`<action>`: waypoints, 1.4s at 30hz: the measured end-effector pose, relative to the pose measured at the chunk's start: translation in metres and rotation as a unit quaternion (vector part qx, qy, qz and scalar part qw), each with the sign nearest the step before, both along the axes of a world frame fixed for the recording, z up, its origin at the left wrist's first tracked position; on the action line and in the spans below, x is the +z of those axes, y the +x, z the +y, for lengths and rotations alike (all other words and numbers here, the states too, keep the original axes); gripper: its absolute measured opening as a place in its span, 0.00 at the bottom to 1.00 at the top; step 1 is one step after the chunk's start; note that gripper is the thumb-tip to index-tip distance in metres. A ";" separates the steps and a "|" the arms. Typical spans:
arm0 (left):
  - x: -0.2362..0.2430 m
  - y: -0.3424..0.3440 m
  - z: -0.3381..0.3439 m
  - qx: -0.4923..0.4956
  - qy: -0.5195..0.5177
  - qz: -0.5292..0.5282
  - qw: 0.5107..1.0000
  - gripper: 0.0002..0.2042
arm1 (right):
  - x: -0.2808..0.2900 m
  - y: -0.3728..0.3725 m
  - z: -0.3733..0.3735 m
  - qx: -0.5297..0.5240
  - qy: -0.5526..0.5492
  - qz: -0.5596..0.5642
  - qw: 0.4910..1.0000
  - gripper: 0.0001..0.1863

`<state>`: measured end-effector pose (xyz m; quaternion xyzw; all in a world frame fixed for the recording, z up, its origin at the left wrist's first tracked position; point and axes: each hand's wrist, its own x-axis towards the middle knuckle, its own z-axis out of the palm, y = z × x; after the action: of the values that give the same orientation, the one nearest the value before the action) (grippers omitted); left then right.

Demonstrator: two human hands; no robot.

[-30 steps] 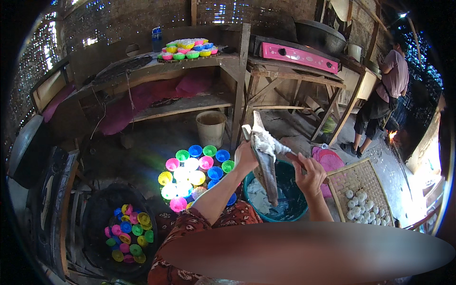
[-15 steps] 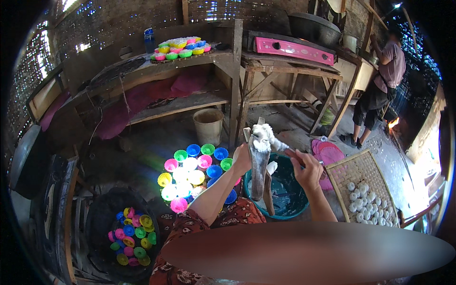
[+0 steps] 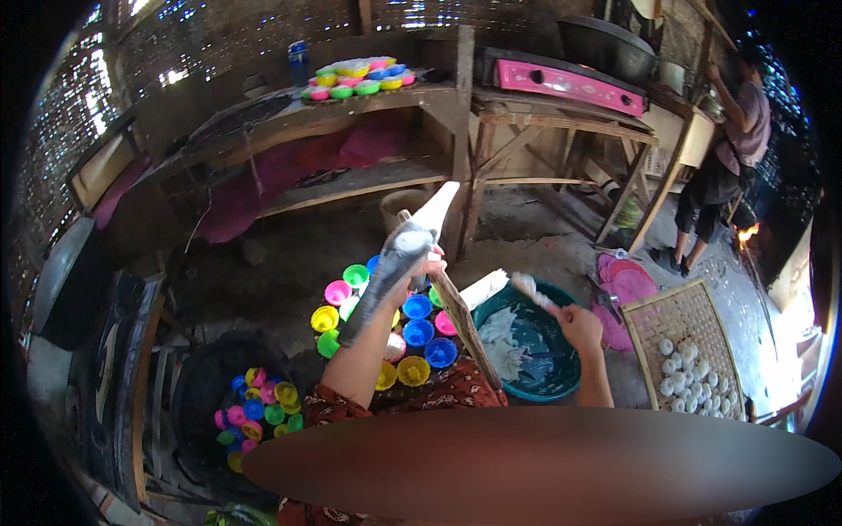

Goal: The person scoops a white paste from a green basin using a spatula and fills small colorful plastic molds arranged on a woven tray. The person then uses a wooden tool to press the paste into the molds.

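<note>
My left hand (image 3: pixel 410 285) is closed around a forked wooden tool (image 3: pixel 379 279) made of two dark flat pieces, spread apart and raised over the colourful cups. Its upper end gleams white in sunlight. My right hand (image 3: pixel 582 331) grips a thin stirring stick (image 3: pixel 549 306) whose far end is coated in white paste, above the rim of a teal basin (image 3: pixel 572 379). White dough (image 3: pixel 504 346) lies in that basin, smeared up its wall. Fluted plastic cups (image 3: pixel 417 331) in several colours stand on the floor below my left hand.
More cups (image 3: pixel 282 392) fill a black tub at the left. A woven tray (image 3: pixel 653 333) with white dough rings (image 3: pixel 688 373) lies at the right. Filled cups (image 3: pixel 355 81) stand on the bench near a pink stove (image 3: pixel 570 86). Another person (image 3: pixel 732 149) stands by a small fire (image 3: pixel 747 233).
My right hand has drawn the pasted stick away from the wooden tool's top, down to the basin. My left hand has moved left and tilted the tool, its two pieces now wider apart.
</note>
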<state>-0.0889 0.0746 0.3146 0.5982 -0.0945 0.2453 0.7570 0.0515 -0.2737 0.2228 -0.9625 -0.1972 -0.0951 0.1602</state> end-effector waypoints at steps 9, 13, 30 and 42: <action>0.015 -0.051 0.034 -0.167 -0.169 -0.163 0.958 0.10 | -0.126 -0.031 0.071 0.167 -0.283 0.187 0.926 0.17; 0.025 -0.052 0.017 -0.233 -0.186 -0.267 0.916 0.13 | -0.008 -0.089 0.114 0.340 0.479 0.532 0.609 0.47; -0.017 -0.144 0.050 0.172 0.501 0.142 0.837 0.27 | 0.143 -0.152 0.187 0.506 0.428 0.311 0.682 0.53; -0.019 -0.128 0.028 0.114 0.471 0.144 0.863 0.33 | 0.158 -0.168 0.180 0.631 0.104 -0.091 0.764 0.55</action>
<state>-0.2165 0.1028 0.2955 0.9188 -0.0201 0.1670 0.3571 -0.1166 -0.0939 0.3813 -0.5853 -0.7625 -0.0792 0.2642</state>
